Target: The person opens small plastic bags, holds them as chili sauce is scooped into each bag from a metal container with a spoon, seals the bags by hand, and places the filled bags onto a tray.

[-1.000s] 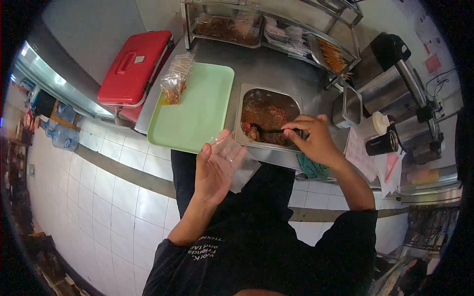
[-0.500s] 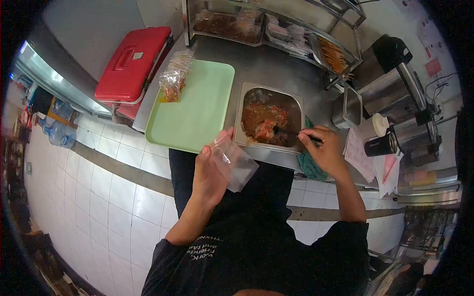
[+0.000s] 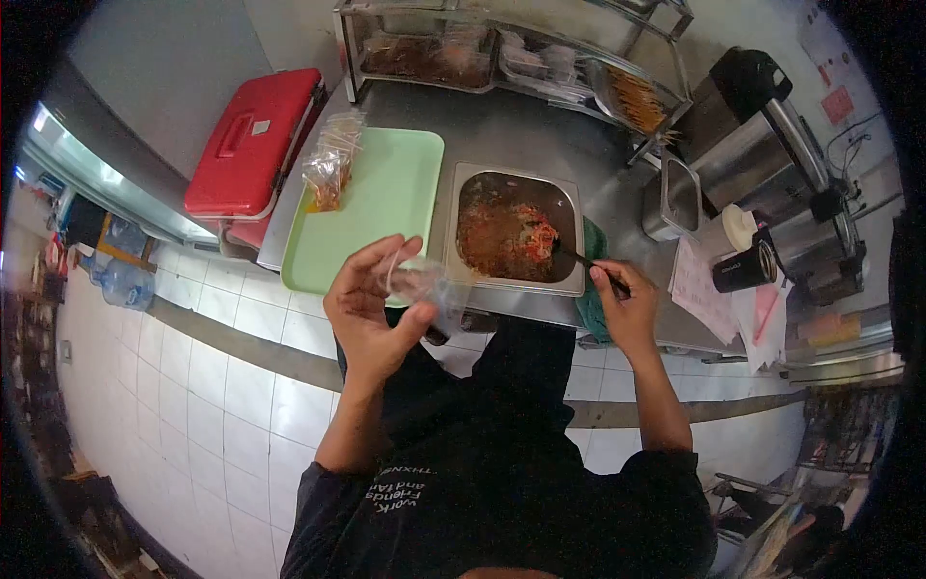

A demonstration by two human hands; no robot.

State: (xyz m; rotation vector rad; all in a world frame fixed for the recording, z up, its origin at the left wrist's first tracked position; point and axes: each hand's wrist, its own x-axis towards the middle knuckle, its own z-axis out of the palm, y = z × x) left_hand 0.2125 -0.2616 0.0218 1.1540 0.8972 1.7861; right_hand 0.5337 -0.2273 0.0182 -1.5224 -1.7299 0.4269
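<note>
My left hand (image 3: 371, 317) holds a small clear plastic bag (image 3: 442, 294), its mouth spread between thumb and fingers. Nothing shows inside the bag. In my right hand (image 3: 629, 307) is the dark handle of a spoon (image 3: 577, 257). The spoon's head is buried in, or hidden by, a reddish chunky sauce (image 3: 492, 232). That sauce lies in a rectangular steel pan (image 3: 451, 207) at the counter's front edge. Left of the pan is a pale green tray (image 3: 391, 183), with several filled plastic bags (image 3: 330, 172) along its left side.
A red cooler box (image 3: 253, 145) stands at the left. The rack (image 3: 349, 58) behind holds trays of packed food and skewers (image 3: 637, 101). To the right are an empty steel container (image 3: 672, 198), a black cup (image 3: 743, 270) and papers (image 3: 699, 294). A green cloth (image 3: 593, 314) hangs beside the pan.
The bag, flat before, now has its mouth spread as my left hand has turned and moved slightly left and up. The spoon has shifted to the pan's right side, gathering sauce there.
</note>
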